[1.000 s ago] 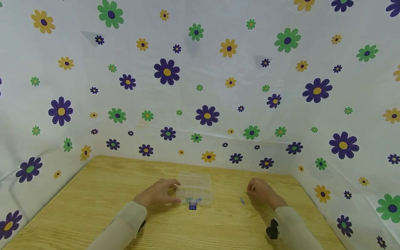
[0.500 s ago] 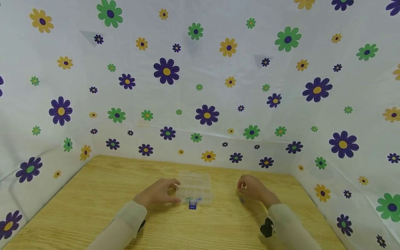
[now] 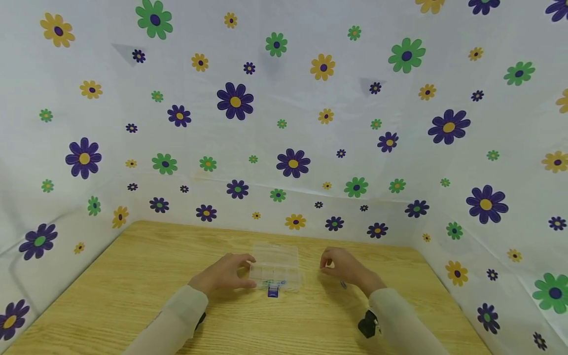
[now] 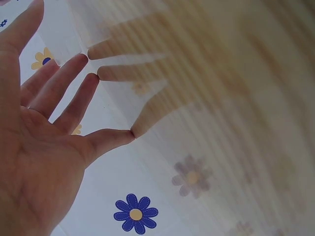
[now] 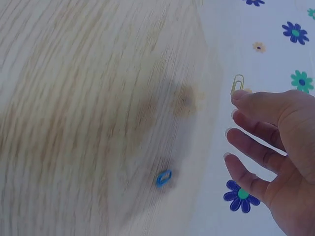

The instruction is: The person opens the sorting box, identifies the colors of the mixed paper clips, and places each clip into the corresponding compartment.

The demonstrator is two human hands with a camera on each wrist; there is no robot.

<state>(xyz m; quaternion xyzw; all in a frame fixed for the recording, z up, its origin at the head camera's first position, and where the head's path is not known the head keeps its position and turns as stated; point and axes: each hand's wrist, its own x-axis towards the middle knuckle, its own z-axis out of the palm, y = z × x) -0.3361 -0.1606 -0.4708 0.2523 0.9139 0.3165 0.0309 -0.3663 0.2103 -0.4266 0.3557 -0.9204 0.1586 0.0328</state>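
My right hand pinches a yellow paper clip between thumb and forefinger, held over the table to the right of the box. A blue paper clip lies on the table beneath this hand. At the left side of a clear plastic compartment box my left hand rests, its fingertips and thumb right at the box's edge. In the left wrist view its fingers are spread, tips down at the glossy tabletop. The box's lid is raised toward the back, and small green and blue pieces lie in its front compartments.
A dark blue latch juts from the box's front. The wood-grain table is bounded by a white flower-print sheet at the back and both sides. Black wrist devices sit under the sleeves.
My right hand has moved left toward the box, passing over the blue paper clip. The yellow piece on the table is now out of sight near the right forearm. My left hand stays put.
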